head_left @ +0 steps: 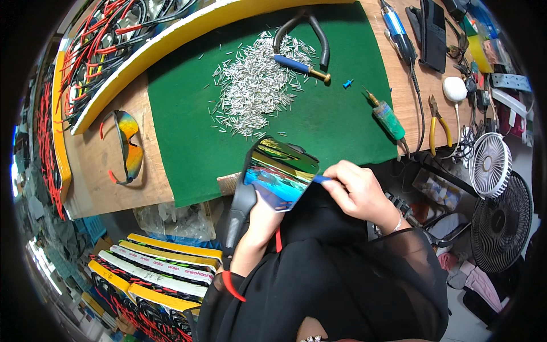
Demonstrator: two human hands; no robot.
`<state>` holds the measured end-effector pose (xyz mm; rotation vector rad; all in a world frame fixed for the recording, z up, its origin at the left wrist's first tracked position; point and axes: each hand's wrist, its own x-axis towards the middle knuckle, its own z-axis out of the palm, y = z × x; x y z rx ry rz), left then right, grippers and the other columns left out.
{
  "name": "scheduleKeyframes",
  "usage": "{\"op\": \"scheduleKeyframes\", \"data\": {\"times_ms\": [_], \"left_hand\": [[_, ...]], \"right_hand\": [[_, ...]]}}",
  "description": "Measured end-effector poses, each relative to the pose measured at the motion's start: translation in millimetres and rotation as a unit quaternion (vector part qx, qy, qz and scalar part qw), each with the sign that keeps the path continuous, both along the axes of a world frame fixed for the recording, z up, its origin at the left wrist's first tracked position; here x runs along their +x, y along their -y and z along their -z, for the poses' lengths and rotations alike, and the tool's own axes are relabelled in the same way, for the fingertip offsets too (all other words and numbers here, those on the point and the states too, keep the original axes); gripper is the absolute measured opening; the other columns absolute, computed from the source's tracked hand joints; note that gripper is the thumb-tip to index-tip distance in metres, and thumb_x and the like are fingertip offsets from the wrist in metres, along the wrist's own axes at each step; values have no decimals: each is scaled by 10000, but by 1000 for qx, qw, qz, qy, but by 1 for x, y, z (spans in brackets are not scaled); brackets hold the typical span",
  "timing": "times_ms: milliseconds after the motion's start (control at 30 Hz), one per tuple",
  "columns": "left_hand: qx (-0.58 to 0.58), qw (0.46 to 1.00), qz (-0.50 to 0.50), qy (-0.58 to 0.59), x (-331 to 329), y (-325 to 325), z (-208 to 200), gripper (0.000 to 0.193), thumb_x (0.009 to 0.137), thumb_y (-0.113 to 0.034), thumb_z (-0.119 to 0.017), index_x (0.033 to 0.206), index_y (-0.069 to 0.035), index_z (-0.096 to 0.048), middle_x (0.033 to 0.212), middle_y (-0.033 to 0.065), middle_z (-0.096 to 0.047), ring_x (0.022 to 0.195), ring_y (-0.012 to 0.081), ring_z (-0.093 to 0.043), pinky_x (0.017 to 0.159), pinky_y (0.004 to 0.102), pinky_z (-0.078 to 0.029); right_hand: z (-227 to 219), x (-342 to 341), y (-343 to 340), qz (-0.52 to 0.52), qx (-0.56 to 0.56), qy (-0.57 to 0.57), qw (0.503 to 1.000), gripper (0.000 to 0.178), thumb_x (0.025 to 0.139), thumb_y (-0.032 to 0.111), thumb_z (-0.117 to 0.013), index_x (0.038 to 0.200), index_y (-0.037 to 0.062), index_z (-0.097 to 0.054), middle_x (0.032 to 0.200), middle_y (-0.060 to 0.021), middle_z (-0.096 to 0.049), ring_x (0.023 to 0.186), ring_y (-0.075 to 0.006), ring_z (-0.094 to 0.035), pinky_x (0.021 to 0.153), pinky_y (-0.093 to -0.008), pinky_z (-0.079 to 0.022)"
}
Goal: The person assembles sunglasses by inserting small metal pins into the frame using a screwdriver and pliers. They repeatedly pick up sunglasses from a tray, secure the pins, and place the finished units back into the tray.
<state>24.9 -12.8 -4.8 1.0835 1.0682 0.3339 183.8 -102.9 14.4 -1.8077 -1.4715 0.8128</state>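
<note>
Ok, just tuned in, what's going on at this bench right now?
A person is working on a pair of mirrored sunglasses held over their lap at the bench edge. The left hand supports the glasses from below, while the right hand pinches a small blue-handled tool against the lens edge. On the green mat lie a heap of small metal pins and another blue-handled tool. A second pair of sunglasses rests on the wooden bench.

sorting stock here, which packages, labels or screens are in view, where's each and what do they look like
Stacked trays: lower left below the bench, long yellow and white strips with small red lettering, holding dark frames.
Clear plastic bag: under the bench edge, crumpled, see-through.
Dark flat device: top right on the wooden bench, black rectangle, possibly a screen, unlit.
</note>
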Motion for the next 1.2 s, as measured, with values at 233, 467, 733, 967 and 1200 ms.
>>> {"op": "scheduleKeyframes", "data": {"times_ms": [233,467,733,967,1200], "left_hand": [[-27,997,38,-56,-10,1,6,308,932,-260,-432,855,-11,-596,738,46,-618,478,52,-387,453,187,-300],[25,999,13,19,0,-1,2,267,928,-219,-438,831,-16,-581,753,53,-619,489,55,-414,453,185,-319],[-20,1000,-11,-6,8,-1,-12,281,930,-212,-433,845,4,-593,727,52,-608,500,56,-417,464,193,-324],[-38,998,-44,25,10,0,-15,302,928,-209,-434,822,10,-612,721,40,-598,505,62,-415,469,197,-322],[-98,992,-79,29,12,-1,-20,283,924,-198,-435,835,8,-609,735,46,-604,508,64,-415,481,198,-326]], "right_hand": [[0,0,1,-1,17,8,1000,216,744,122,-663,882,24,-529,760,-96,-547,605,-234,-586,529,-308,-467],[-8,-1,-3,19,-11,-19,1000,281,736,149,-680,939,32,-525,763,-95,-559,640,-218,-602,536,-304,-472],[-4,0,1,12,-3,-14,1000,286,734,176,-686,938,31,-546,781,-107,-562,616,-231,-587,536,-310,-469],[3,1,5,-24,-4,-13,1000,271,762,171,-661,966,27,-555,794,-104,-566,619,-234,-595,539,-319,-470],[-9,-4,-2,31,-6,-37,999,232,750,137,-667,919,28,-552,751,-110,-583,629,-233,-602,548,-312,-476]]}}
